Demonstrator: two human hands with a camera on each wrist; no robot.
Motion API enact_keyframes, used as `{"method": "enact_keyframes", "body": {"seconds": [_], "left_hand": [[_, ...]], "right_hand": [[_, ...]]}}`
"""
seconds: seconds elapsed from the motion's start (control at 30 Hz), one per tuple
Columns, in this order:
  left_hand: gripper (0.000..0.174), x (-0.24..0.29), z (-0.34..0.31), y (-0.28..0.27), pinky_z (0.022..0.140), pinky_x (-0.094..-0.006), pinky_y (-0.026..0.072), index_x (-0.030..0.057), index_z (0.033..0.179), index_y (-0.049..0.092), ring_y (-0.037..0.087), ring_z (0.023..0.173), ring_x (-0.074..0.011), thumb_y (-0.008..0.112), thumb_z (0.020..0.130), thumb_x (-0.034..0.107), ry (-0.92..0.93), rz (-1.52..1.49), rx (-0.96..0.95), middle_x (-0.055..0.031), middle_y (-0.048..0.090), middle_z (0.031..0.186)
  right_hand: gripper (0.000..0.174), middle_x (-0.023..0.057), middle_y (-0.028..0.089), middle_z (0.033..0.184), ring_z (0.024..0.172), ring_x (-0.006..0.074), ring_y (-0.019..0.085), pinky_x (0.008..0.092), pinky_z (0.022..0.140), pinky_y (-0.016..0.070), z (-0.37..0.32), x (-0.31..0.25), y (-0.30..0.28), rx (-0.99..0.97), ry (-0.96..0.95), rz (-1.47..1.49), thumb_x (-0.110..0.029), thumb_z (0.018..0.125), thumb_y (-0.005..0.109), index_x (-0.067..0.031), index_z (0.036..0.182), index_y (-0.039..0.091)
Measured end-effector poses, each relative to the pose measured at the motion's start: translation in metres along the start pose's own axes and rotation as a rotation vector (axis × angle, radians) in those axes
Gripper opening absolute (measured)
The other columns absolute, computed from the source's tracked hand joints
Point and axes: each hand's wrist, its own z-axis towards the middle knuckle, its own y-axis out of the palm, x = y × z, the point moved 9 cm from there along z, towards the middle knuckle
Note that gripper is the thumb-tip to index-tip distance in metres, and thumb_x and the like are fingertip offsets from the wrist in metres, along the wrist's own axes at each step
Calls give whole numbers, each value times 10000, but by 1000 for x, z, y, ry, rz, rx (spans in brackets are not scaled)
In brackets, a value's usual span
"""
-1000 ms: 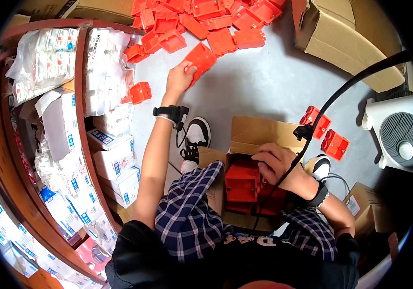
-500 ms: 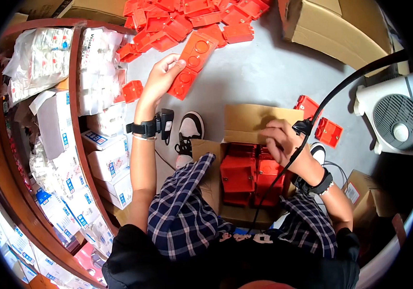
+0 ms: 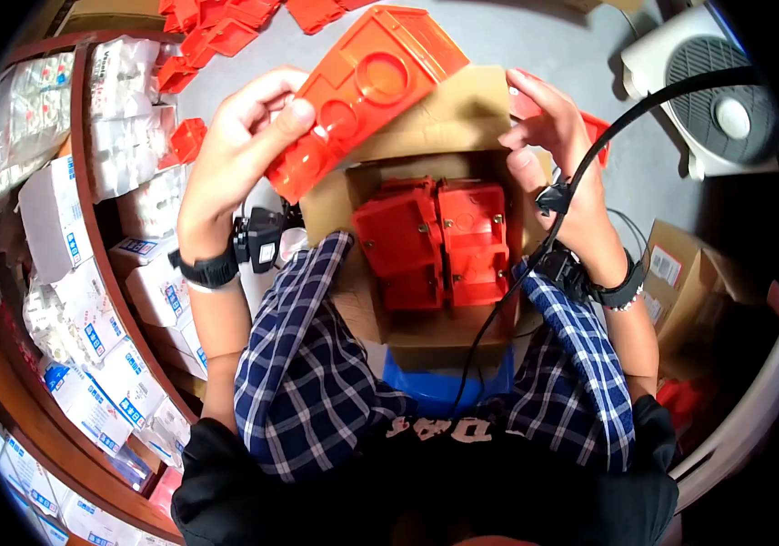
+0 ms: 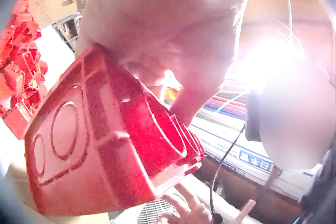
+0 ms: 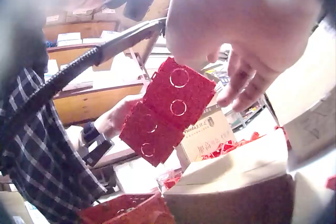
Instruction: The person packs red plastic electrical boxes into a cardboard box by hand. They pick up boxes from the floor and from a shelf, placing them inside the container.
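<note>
At upper centre, one red box (image 3: 362,100) gripped by the left hand (image 3: 233,155), right hand (image 3: 564,150) empty, fingers loosely bent; apparent packing step, next likely needing alignment over the carton (image 3: 462,116).

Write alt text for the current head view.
A person's left grip holds a red plastic piece near an open cardboard box containing more red pieces. The right grip hovers empty at the box's other side.

- The left hand (image 3: 248,141) grips a long red box (image 3: 371,91), held tilted above the cardboard carton (image 3: 467,109).
- The right hand (image 3: 567,150), fingers bent, is near the carton's right side.
- More red boxes (image 3: 476,232) sit inside, between plaid-covered legs (image 3: 312,391).
- Loose red boxes (image 3: 226,35) lie on the floor (image 3: 498,36), upper left.
</note>
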Motion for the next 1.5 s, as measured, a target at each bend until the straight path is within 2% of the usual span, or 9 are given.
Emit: {"method": "enact_keyframes", "body": {"seconds": [0.1,0.27,0.43,0.63,0.7,0.9,1.13,1.27,1.5], "left_hand": [[198,-5,-12,13,616,-194,398,19,1062,636,466,684,-16,680,912,140,-44,237,102,49,572,789],[194,15,-11,72,617,-364,504,65,993,655,618,721,-330,717,816,116,283,668,84,-115,645,837],[170,7,-13,98,595,-363,488,66,970,666,603,700,-309,708,809,100,321,793,-27,-106,618,809],[205,-3,-19,90,612,-304,505,98,1003,680,646,693,-226,724,804,78,245,699,-14,-87,666,852],[194,-3,-21,76,626,-319,519,87,972,682,650,727,-272,727,783,87,210,665,73,-69,676,801],[202,-12,-29,44,732,-236,503,15,1011,667,633,792,-104,737,826,57,59,162,290,-52,692,922],[242,-5,-22,67,755,-246,507,18,1057,650,642,826,-116,677,818,-4,139,246,107,-63,692,976],[283,11,-25,89,722,-272,528,34,1051,660,654,789,-173,632,789,-69,230,373,-12,-70,690,940],[281,40,-47,157,565,-291,504,76,1045,687,609,639,-170,709,769,29,691,438,-367,-35,621,769]], "right_hand": [[789,197,379,1467,899,194,632,351,871,508,-8,-7,4,-55,-156,-65,-486,892,647,-34,1461,343],[629,141,516,1363,1068,292,615,355,785,537,-14,-27,9,-135,-291,-179,-288,740,806,-81,1291,584],[333,81,701,901,751,258,688,317,645,547,-11,-13,22,-307,-134,-343,-197,730,778,-79,1025,680],[193,90,560,661,615,295,610,383,522,466,-37,2,19,-385,-133,-462,-157,776,710,-66,850,556],[209,90,555,708,637,297,604,384,534,460,-46,9,20,-476,-92,-470,-175,786,705,-74,869,543],[311,85,570,895,714,297,614,385,597,492,-71,11,45,-554,-224,-447,-264,766,713,-61,936,550],[385,80,573,895,638,277,607,368,567,494,-69,12,36,-581,-272,-482,-297,746,735,-46,977,558],[417,71,642,910,669,215,647,303,565,518,-58,-13,17,-206,-388,-488,-313,757,768,-61,1041,596],[544,150,572,1272,683,168,626,281,572,546,-65,-44,33,-362,-470,-419,-205,703,719,-132,1233,620]]}}
